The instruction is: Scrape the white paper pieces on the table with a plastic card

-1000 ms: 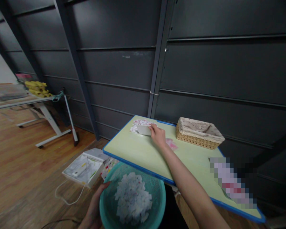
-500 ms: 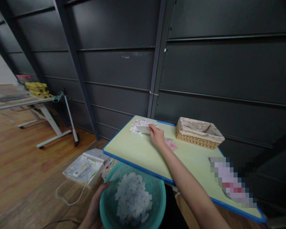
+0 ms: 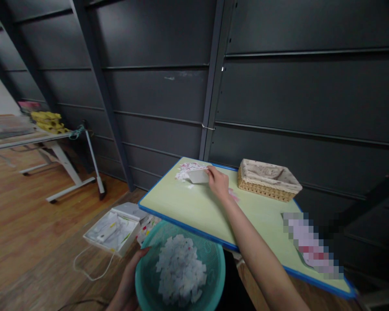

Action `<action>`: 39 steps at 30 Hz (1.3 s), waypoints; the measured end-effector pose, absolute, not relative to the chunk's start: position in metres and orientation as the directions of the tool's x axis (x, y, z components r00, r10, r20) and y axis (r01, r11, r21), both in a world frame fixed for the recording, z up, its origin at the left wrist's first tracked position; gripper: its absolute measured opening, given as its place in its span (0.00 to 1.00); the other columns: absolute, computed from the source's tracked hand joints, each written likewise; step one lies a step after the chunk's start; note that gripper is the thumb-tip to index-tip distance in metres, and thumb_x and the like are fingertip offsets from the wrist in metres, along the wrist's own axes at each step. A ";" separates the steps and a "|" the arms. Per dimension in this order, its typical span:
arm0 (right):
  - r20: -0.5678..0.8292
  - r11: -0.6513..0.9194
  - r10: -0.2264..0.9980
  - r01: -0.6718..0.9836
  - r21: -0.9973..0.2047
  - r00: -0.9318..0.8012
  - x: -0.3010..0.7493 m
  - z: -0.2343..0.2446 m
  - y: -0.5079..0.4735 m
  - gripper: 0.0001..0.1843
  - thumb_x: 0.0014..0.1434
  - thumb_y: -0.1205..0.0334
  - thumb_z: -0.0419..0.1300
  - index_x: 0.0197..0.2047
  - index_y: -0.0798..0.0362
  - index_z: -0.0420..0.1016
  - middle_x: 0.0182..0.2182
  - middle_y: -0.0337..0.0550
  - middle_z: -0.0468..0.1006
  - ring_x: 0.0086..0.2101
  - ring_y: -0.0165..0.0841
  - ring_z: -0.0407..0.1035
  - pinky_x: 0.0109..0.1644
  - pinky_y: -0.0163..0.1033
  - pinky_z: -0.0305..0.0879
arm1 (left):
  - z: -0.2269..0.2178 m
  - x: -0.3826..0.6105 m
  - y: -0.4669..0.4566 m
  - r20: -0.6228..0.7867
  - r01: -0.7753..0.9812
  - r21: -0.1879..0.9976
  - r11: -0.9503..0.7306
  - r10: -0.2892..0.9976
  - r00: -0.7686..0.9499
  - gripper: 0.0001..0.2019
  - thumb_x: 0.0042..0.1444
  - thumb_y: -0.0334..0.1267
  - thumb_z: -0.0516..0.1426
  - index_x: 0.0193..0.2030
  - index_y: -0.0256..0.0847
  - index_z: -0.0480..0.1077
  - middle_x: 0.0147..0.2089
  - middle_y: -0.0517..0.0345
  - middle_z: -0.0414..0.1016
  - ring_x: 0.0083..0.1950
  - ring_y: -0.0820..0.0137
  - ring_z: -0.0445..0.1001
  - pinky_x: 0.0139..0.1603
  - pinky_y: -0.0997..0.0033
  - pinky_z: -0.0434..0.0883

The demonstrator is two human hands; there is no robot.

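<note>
My left hand (image 3: 132, 270) is closed on the rim of a teal plastic mesh basket (image 3: 219, 276), below the table's front edge. White paper scraps (image 3: 181, 270) are heaped inside it. Between the thumb and fingers of my right hand (image 3: 219, 183) is a flat white card (image 3: 197, 176), tilted over the light green tabletop (image 3: 178, 201). Right behind the card lies a loose pile of white and pink scraps (image 3: 188, 166). A pink patch (image 3: 234, 195), partly covered by my right wrist, shows on the table.
On the table's far right stands a lined wicker basket (image 3: 266, 191); a pixelated sheet (image 3: 309, 244) lies nearer. An open white box (image 3: 113, 229) with a cord sits at the lower left. Dark wall panels (image 3: 155, 95) rise behind. Another table (image 3: 29, 140) stands left.
My right hand has shifted slightly right with the card, whose flat face now shows more. The mesh basket stays in my left hand, and the view has turned slightly.
</note>
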State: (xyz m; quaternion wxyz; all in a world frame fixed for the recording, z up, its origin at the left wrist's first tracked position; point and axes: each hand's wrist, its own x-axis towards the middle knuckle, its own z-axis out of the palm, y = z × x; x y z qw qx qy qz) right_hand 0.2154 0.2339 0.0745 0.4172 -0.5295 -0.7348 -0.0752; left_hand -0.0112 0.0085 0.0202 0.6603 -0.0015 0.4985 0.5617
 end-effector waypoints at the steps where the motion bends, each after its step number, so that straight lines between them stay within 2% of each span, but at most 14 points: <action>1: 0.688 0.417 0.721 0.845 -0.335 -0.083 0.217 0.074 0.234 0.17 0.66 0.57 0.47 0.47 0.52 0.75 0.39 0.46 0.81 0.37 0.36 0.75 0.38 0.34 0.62 | 0.019 -0.012 0.009 -0.665 -0.731 0.564 0.383 0.736 -0.127 0.07 0.42 0.29 0.62 0.31 0.34 0.75 0.22 0.50 0.81 0.38 0.50 0.81 0.38 0.56 0.76; 4: 0.674 0.419 0.733 0.842 -0.341 -0.091 0.217 0.071 0.235 0.17 0.65 0.57 0.48 0.47 0.50 0.75 0.39 0.45 0.81 0.37 0.36 0.75 0.39 0.35 0.63 | 0.016 -0.011 0.009 -0.661 -0.705 0.581 0.406 0.741 -0.118 0.08 0.45 0.32 0.62 0.34 0.34 0.75 0.23 0.51 0.82 0.35 0.52 0.81 0.37 0.55 0.76; 9: 0.668 0.483 0.731 0.795 -0.366 -0.137 0.211 0.064 0.238 0.16 0.65 0.57 0.48 0.47 0.49 0.75 0.39 0.44 0.81 0.38 0.36 0.75 0.42 0.36 0.65 | 0.018 -0.010 0.009 -0.628 -0.699 0.609 0.376 0.767 -0.134 0.03 0.48 0.33 0.61 0.27 0.35 0.74 0.23 0.50 0.81 0.34 0.54 0.81 0.37 0.57 0.76; 13: 0.678 0.502 0.725 0.767 -0.400 -0.121 0.208 0.061 0.240 0.17 0.66 0.56 0.47 0.47 0.49 0.75 0.41 0.44 0.81 0.39 0.36 0.74 0.43 0.36 0.65 | 0.019 -0.011 0.009 -0.640 -0.705 0.588 0.396 0.761 -0.107 0.03 0.46 0.33 0.61 0.28 0.35 0.74 0.23 0.49 0.82 0.35 0.54 0.81 0.37 0.56 0.76; 18: 0.661 0.530 0.735 0.738 -0.418 -0.153 0.206 0.058 0.240 0.16 0.65 0.57 0.49 0.47 0.49 0.75 0.43 0.44 0.80 0.40 0.36 0.74 0.44 0.37 0.65 | 0.019 -0.010 0.008 -0.633 -0.708 0.598 0.375 0.763 -0.130 0.01 0.44 0.30 0.62 0.26 0.37 0.73 0.20 0.53 0.80 0.35 0.53 0.81 0.39 0.57 0.76; 24: 0.667 0.542 0.734 0.705 -0.458 -0.132 0.206 0.061 0.240 0.17 0.66 0.56 0.47 0.46 0.49 0.75 0.42 0.43 0.80 0.41 0.36 0.74 0.44 0.36 0.65 | 0.015 -0.011 0.008 -0.628 -0.712 0.592 0.377 0.770 -0.115 0.03 0.46 0.32 0.62 0.28 0.34 0.75 0.23 0.50 0.82 0.34 0.55 0.81 0.39 0.59 0.76; 27: 0.665 0.519 0.738 0.724 -0.454 -0.112 0.207 0.065 0.238 0.17 0.66 0.55 0.47 0.45 0.49 0.75 0.41 0.44 0.80 0.39 0.36 0.74 0.42 0.35 0.64 | 0.013 -0.012 0.007 -0.640 -0.725 0.566 0.394 0.763 -0.086 0.03 0.46 0.33 0.62 0.29 0.35 0.74 0.25 0.51 0.82 0.31 0.57 0.81 0.39 0.58 0.76; 32: 0.642 0.392 0.766 0.815 -0.426 -0.033 0.207 0.069 0.230 0.18 0.66 0.54 0.47 0.46 0.51 0.75 0.38 0.45 0.81 0.36 0.36 0.74 0.40 0.34 0.63 | 0.016 -0.010 0.008 -0.645 -0.711 0.589 0.385 0.754 -0.126 0.02 0.46 0.32 0.61 0.27 0.36 0.73 0.23 0.51 0.81 0.35 0.55 0.81 0.39 0.58 0.75; 35: 0.622 0.402 0.781 0.813 -0.421 -0.065 0.205 0.070 0.228 0.17 0.66 0.54 0.48 0.47 0.50 0.75 0.38 0.45 0.81 0.37 0.36 0.74 0.40 0.34 0.62 | 0.017 -0.010 0.009 -0.637 -0.722 0.580 0.376 0.762 -0.116 0.01 0.46 0.30 0.60 0.28 0.35 0.73 0.22 0.52 0.81 0.35 0.55 0.81 0.39 0.58 0.75; 39: 0.600 0.418 0.795 0.798 -0.435 -0.089 0.201 0.069 0.227 0.17 0.65 0.55 0.48 0.47 0.49 0.75 0.39 0.44 0.81 0.39 0.36 0.74 0.42 0.35 0.63 | 0.014 -0.012 0.010 -0.654 -0.732 0.549 0.404 0.752 -0.076 0.04 0.49 0.32 0.59 0.30 0.33 0.74 0.25 0.49 0.82 0.35 0.56 0.81 0.39 0.58 0.76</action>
